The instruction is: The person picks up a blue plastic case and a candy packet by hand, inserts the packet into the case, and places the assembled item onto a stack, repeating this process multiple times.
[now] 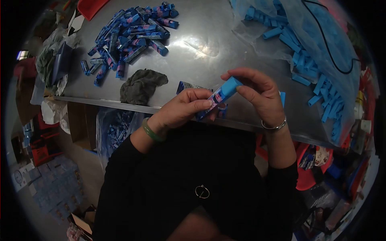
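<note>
My left hand (185, 105) is closed round a dark blue printed wrapper (217, 98), held tilted above the table's front edge. A light blue block (230, 85) sticks out of the wrapper's upper right end. The thumb and fingers of my right hand (260, 93) curl about that protruding end and touch it. Behind my left hand lies another printed wrapper (192, 86) on the metal table, partly hidden by the fingers. A bit of another light blue piece (282, 98) shows beside my right wrist.
A heap of wrapped blue packs (132, 34) lies at the table's upper left. Nearer is a crumpled grey cloth (141, 86). Many light blue blocks (305, 64) spill from a clear plastic bag (261, 42) on the right. Below the left edge hangs a bag of small blue pieces (120, 128).
</note>
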Action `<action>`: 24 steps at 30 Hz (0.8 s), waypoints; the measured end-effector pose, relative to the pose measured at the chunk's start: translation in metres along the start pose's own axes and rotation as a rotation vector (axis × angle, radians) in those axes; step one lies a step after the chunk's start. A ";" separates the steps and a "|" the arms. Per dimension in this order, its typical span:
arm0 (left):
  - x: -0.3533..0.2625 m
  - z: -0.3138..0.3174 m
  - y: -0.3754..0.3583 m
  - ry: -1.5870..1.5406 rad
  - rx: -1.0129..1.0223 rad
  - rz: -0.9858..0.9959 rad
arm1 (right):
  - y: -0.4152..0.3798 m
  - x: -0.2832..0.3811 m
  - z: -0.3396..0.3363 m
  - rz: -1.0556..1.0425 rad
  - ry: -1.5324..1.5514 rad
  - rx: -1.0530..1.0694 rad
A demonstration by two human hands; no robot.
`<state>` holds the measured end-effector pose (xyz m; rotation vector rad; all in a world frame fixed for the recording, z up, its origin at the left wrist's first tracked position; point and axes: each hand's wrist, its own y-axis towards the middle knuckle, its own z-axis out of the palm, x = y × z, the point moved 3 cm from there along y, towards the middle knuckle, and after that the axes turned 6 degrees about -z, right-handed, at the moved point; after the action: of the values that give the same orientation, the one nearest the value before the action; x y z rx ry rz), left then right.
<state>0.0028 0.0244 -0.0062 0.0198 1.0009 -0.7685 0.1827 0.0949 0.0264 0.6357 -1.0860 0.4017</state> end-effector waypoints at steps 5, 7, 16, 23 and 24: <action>-0.002 0.002 0.003 0.061 -0.171 0.052 | -0.005 -0.006 -0.003 -0.055 -0.192 -0.197; -0.001 0.002 0.005 0.086 -0.173 0.085 | -0.008 0.002 0.005 -0.087 -0.579 -0.222; 0.001 0.006 0.009 -0.002 -0.271 0.179 | -0.020 0.000 0.042 -0.200 -1.211 0.010; 0.007 0.008 0.007 -0.230 -0.118 0.115 | -0.022 -0.004 0.043 -0.261 -1.200 0.014; 0.007 0.008 0.007 -0.229 -0.118 0.115 | -0.022 -0.004 0.043 -0.257 -1.190 0.023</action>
<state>0.0152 0.0232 -0.0097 -0.1094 0.8176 -0.5909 0.1638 0.0502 0.0304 1.0597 -2.0817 -0.2594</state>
